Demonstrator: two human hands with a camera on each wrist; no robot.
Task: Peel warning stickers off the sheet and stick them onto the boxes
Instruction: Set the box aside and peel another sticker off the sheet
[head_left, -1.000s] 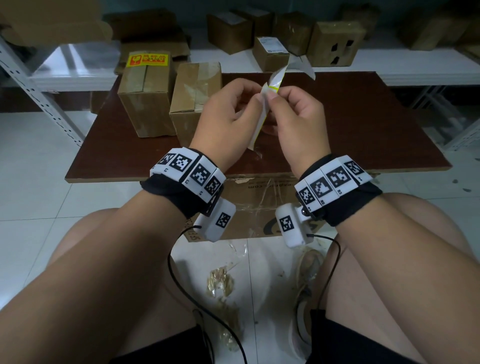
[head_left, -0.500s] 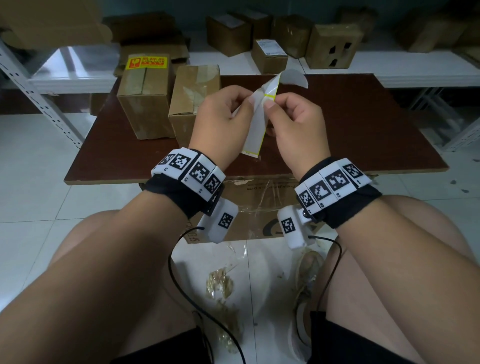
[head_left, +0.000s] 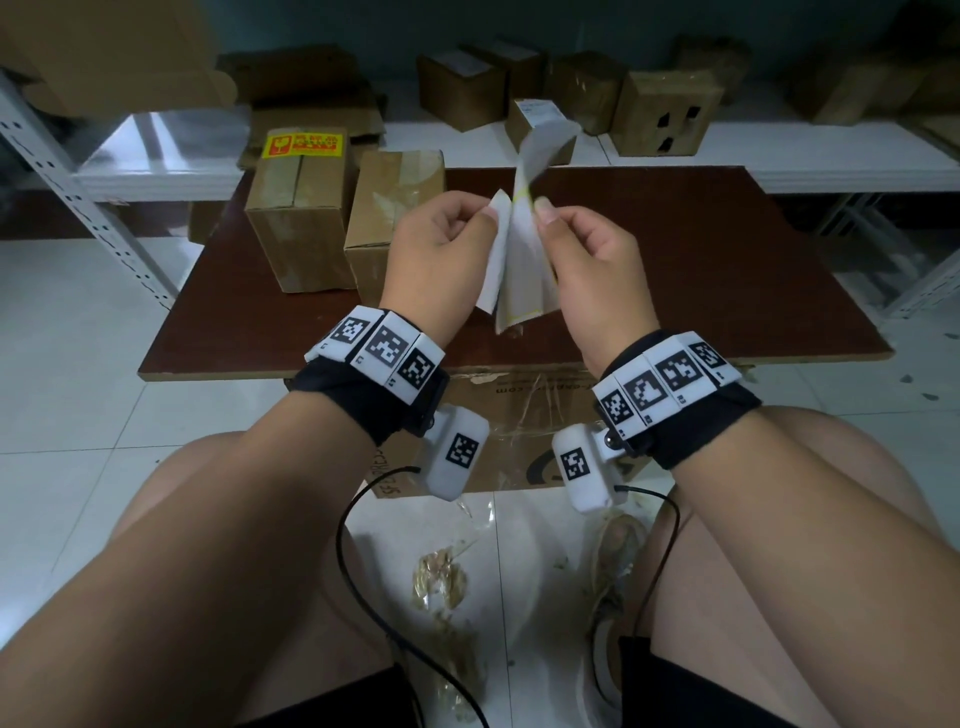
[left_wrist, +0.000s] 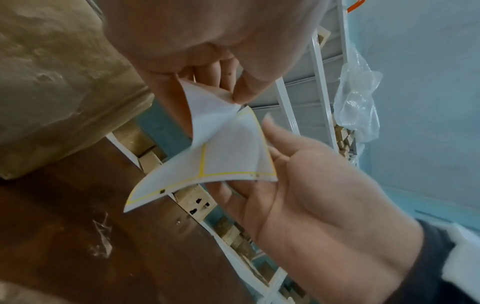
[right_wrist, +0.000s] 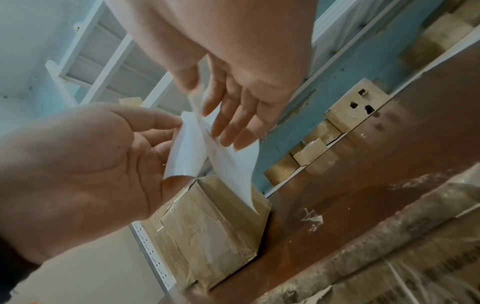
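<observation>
White paper is in the middle of it all: the sheet (head_left: 519, 270) is up in the air above the bench (head_left: 727, 270), between the two hands. The left hand (head_left: 441, 249) pinches one flap, which looks like a sticker (left_wrist: 205, 115) coming off. The right hand (head_left: 592, 254) pinches the rest of the sheet near its top.

To do this step well, I think the hands should pull apart slowly and evenly, so the sticker does not tear or curl onto itself.

Two boxes stand close together on the bench. The left box (head_left: 298, 208) has a yellow and red sticker (head_left: 303, 143) on top. The right box (head_left: 392, 208) has none, so it likely gets this one.

Only the left wrist view shows the thin yellow lines (left_wrist: 202, 162) on the sheet. Only the head view shows both box tops.
</observation>
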